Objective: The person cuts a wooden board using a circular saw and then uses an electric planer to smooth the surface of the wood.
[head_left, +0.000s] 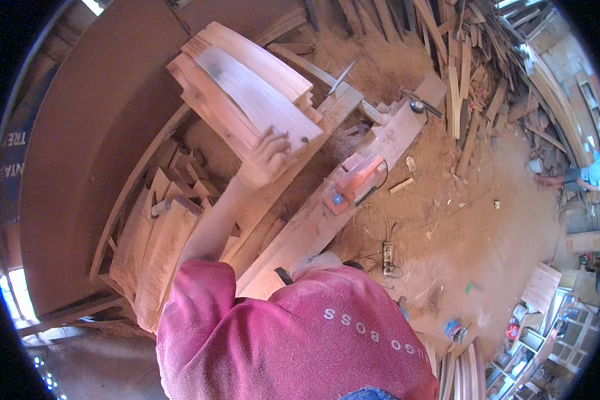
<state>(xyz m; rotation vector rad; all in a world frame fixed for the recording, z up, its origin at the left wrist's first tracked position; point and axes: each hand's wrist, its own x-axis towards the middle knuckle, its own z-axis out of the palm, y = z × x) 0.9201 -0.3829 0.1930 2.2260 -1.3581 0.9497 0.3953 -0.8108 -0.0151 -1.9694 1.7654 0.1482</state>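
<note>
My left hand (pixel 267 160) is at the near end of a wooden board (pixel 250 100), its bent fingers over the board's top face and its thumb hidden. That board lies uppermost on a stack of pale planed boards (pixel 273 60), tilted across a wooden frame. My right hand is out of sight, below the red shirt I wear. To the right of the stack, an orange power tool (pixel 353 185), which looks like an electric planer, lies on a long dusty beam (pixel 300 233).
Offcuts and thick planks (pixel 170 233) lie left of my arm. A dark tool with a round part (pixel 417 107) sits at the beam's far end. Scrap wood (pixel 470 73) is heaped far right. A power strip (pixel 388 257) and cables lie on the sawdust-covered floor. Another person (pixel 590 177) is at the right.
</note>
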